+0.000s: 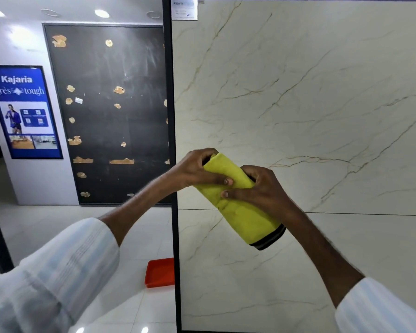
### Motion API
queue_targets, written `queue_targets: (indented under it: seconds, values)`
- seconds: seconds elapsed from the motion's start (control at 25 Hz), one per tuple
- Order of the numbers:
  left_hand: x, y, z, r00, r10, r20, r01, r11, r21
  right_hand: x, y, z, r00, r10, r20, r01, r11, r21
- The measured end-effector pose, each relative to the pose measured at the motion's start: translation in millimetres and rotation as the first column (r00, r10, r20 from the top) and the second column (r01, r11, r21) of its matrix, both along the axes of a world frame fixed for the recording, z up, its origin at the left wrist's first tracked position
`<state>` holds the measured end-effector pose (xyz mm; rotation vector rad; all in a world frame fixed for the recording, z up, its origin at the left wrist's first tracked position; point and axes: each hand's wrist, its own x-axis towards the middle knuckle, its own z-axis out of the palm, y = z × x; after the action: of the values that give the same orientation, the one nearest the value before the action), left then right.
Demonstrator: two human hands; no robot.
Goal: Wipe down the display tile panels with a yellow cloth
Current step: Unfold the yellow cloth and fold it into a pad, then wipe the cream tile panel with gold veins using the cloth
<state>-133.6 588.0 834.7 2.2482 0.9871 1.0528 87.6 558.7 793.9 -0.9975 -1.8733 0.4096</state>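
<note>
Both hands, left (197, 171) and right (262, 188), are pinching the folded cloth (238, 203) in a shared grip before the white panel (322, 104), likely squaring it into a wiping pad.

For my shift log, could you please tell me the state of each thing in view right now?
Yellow cloth: folded into a long pad, held up in both hands.
Left hand: grips the cloth's upper end.
Right hand: grips the cloth's middle.
White marble panel: upright, not yet being wiped.
Black panel: upright, with tan patches.
Red tray: on the floor, partly hidden by the white panel's frame.
Ceiling lights: on.
</note>
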Motion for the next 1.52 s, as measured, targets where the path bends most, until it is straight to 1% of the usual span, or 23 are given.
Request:
queue_targets:
  seconds: [0.12, 0.16, 0.28, 0.32, 0.36, 0.4, 0.44, 0.52, 0.56, 0.6, 0.64, 0.68, 0.72, 0.84, 0.88, 0.92, 1.0, 1.12, 1.24, 1.32, 1.4, 1.48, 1.52]
  values:
    - [8, 5, 6, 0.992, 0.046, 0.118, -0.059, 0.992, 0.114, 21, 6, -6, 0.991, 0.125, -0.046, -0.132, 0.97, -0.203]
    - [8, 6, 9, 0.986, 0.059, 0.155, -0.079, 0.988, 0.131, 25, 9, -9, 0.996, 0.094, -0.002, -0.092, 0.972, -0.217]
    - [2, 13, 13, 0.971, 0.089, 0.222, -0.12, 0.984, 0.129, 20, 21, -18, 0.989, -0.116, 0.095, 0.121, 0.992, -0.046]
    - [-1, 16, 12, 0.965, 0.09, 0.246, -0.12, 0.987, 0.11, 17, 23, -17, 0.998, -0.051, 0.033, 0.054, 0.995, -0.087]
    - [-4, 19, 12, 0.958, 0.083, 0.276, -0.11, 0.99, 0.084, 14, 24, -17, 0.99, 0.098, -0.104, -0.117, 0.974, -0.196]
    - [-7, 23, 12, 0.95, 0.066, 0.306, -0.086, 0.995, 0.052, 10, 25, -17, 0.92, 0.258, -0.294, -0.345, 0.89, -0.297]
    - [-12, 30, 12, 0.946, 0.042, 0.321, -0.054, 0.998, 0.026, 4, 29, -17, 0.831, 0.319, -0.455, -0.498, 0.792, -0.354]
    - [-23, 48, 13, 0.945, 0.003, 0.326, -0.002, 1.0, -0.001, -12, 43, -20, 0.775, 0.305, -0.553, -0.546, 0.764, -0.344]
    - [-30, 58, 14, 0.945, -0.001, 0.326, 0.0, 1.0, 0.005, -17, 51, -22, 0.859, 0.276, -0.431, -0.43, 0.845, -0.318]
    - [-38, 69, 14, 0.949, 0.016, 0.316, -0.027, 0.999, 0.03, -24, 65, -22, 0.961, 0.159, -0.225, -0.204, 0.96, -0.193]
    - [-47, 82, 14, 0.956, 0.051, 0.288, -0.074, 0.995, 0.068, -30, 77, -24, 0.999, -0.03, -0.014, 0.03, 1.0, -0.008]
    - [-56, 94, 14, 0.964, 0.091, 0.249, -0.121, 0.987, 0.11, -33, 89, -27, 0.977, -0.187, 0.105, 0.17, 0.973, 0.153]
    - [-65, 107, 16, 0.971, 0.107, 0.216, -0.143, 0.977, 0.158, -39, 101, -21, 0.957, -0.236, 0.167, 0.201, 0.959, 0.201]
    - [-86, 141, 35, 0.985, 0.08, 0.154, -0.12, 0.956, 0.268, -65, 117, 11, 0.998, 0.03, 0.046, -0.023, 0.991, -0.134]
    - [-90, 150, 46, 0.987, 0.07, 0.144, -0.109, 0.953, 0.282, -74, 125, 22, 0.996, 0.079, -0.051, -0.086, 0.983, -0.16]
    - [-94, 159, 57, 0.988, 0.059, 0.146, -0.099, 0.952, 0.289, -84, 131, 34, 0.984, 0.095, -0.152, -0.117, 0.983, -0.143]
    - [-99, 174, 80, 0.986, 0.03, 0.166, -0.078, 0.953, 0.293, -104, 142, 55, 0.952, 0.042, -0.304, -0.05, 0.999, -0.018]
    - [-106, 194, 111, 0.992, -0.04, 0.123, -0.002, 0.947, 0.322, -134, 173, 74, 0.925, -0.078, -0.371, 0.148, 0.975, 0.165]
    - [-107, 219, 139, 0.995, -0.045, 0.094, 0.001, 0.905, 0.424, -147, 207, 97, 0.88, -0.128, -0.457, 0.298, 0.899, 0.321]
    - [-112, 238, 156, 0.968, -0.086, 0.236, -0.045, 0.865, 0.5, -148, 232, 120, 0.857, -0.084, -0.509, 0.323, 0.857, 0.402]
    - [-117, 263, 170, 0.851, -0.194, 0.487, -0.107, 0.844, 0.525, -145, 263, 153, 0.842, -0.026, -0.538, 0.325, 0.821, 0.47]
    - [-119, 289, 176, 0.705, -0.224, 0.673, -0.152, 0.879, 0.451, -142, 296, 192, 0.826, 0.038, -0.563, 0.326, 0.782, 0.531]
    - [-120, 302, 177, 0.671, -0.184, 0.718, -0.167, 0.906, 0.388, -140, 313, 210, 0.819, 0.046, -0.571, 0.337, 0.768, 0.545]
